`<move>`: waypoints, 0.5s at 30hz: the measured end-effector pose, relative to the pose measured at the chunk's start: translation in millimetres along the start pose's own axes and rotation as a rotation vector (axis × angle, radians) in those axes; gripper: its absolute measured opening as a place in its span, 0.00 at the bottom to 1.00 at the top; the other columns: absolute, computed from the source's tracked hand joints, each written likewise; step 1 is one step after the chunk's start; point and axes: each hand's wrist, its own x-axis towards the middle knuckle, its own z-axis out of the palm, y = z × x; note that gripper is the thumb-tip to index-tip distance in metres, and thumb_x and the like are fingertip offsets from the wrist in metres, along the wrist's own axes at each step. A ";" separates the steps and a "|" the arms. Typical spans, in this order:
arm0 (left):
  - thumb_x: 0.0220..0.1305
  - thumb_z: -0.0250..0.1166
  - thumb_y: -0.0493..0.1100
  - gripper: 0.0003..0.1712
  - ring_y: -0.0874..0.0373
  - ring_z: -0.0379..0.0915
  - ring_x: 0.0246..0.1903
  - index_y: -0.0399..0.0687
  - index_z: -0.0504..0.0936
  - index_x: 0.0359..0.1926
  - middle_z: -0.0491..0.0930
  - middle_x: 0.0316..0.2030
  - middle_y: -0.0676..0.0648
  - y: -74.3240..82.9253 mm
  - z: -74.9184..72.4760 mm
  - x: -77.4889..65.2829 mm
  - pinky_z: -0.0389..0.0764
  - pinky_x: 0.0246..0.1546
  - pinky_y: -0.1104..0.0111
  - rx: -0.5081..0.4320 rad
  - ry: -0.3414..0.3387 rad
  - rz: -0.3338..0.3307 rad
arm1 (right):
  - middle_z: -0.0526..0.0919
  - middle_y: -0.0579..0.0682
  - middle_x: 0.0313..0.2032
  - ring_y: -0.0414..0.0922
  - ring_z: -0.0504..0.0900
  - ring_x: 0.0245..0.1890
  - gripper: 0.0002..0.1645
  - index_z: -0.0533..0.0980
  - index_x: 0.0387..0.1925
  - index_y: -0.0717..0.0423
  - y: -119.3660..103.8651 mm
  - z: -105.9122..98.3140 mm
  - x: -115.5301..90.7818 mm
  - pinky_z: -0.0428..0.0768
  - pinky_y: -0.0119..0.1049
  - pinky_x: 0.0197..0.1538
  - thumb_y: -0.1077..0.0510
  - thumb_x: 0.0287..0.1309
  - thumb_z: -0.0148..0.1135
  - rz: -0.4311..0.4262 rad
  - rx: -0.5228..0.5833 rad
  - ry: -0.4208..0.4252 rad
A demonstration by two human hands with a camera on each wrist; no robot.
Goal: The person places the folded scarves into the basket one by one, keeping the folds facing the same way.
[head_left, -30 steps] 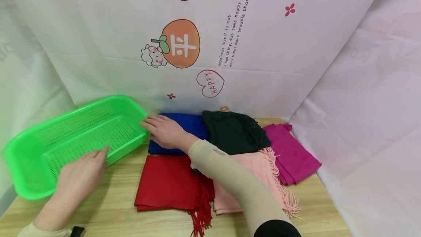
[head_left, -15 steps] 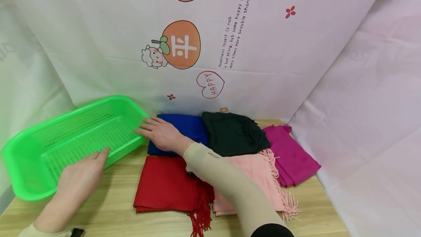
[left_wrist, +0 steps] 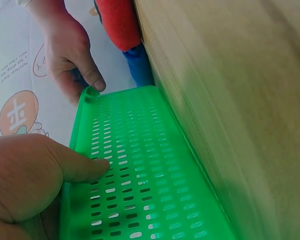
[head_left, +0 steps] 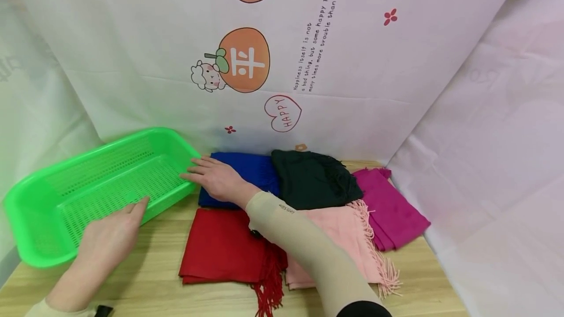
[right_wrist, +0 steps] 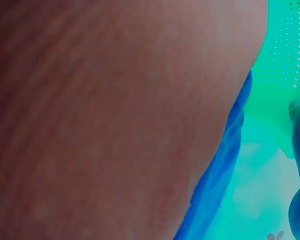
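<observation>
A long green perforated plastic basket (head_left: 101, 170) stands at the left of the table. My left hand (head_left: 107, 234) grips its near long side; in the left wrist view the thumb (left_wrist: 87, 169) presses the outer wall and the fingers are hidden. At the basket's right end, my right hand (head_left: 216, 180) holds the rim, fingers reaching over it and thumb (left_wrist: 94, 77) at the outside corner. Beneath that hand lies a folded blue scarf (head_left: 260, 170). The right wrist view is mostly filled by blurred skin.
Folded fringed scarves lie right of the basket: red (head_left: 224, 243) in front, pink (head_left: 343, 231) beside it, dark green (head_left: 315, 180) behind, magenta (head_left: 392, 209) far right. White printed cloth (head_left: 343, 121) walls the back and sides of the wooden table (head_left: 154, 278).
My right hand has slid slightly left, its fingers spreading further over the basket's rim. The left hand, basket and scarves stay almost as they were.
</observation>
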 end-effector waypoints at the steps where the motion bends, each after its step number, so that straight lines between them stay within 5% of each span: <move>1: 0.72 0.59 0.24 0.29 0.29 0.89 0.41 0.32 0.76 0.73 0.85 0.59 0.27 -0.2 0.0 0.0 0.68 0.09 0.61 0.001 -0.001 0.001 | 0.73 0.43 0.80 0.46 0.59 0.86 0.32 0.66 0.86 0.38 0.0 -0.1 0.0 0.47 0.41 0.88 0.60 0.90 0.44 0.002 0.002 0.000; 7: 0.71 0.59 0.23 0.29 0.39 0.87 0.27 0.33 0.78 0.71 0.86 0.57 0.27 -2.1 2.1 -1.1 0.63 0.08 0.65 0.005 0.032 0.021 | 0.75 0.43 0.79 0.46 0.61 0.86 0.31 0.69 0.85 0.39 -0.3 -0.5 -0.7 0.48 0.41 0.88 0.60 0.90 0.45 0.004 0.023 0.015; 15: 0.69 0.59 0.23 0.29 0.36 0.88 0.31 0.34 0.79 0.70 0.87 0.57 0.28 -2.6 2.6 -2.3 0.65 0.08 0.63 -0.001 0.033 0.017 | 0.76 0.43 0.78 0.45 0.63 0.85 0.29 0.70 0.84 0.38 -1.5 -0.1 -3.7 0.50 0.41 0.87 0.58 0.91 0.46 -0.003 0.032 0.039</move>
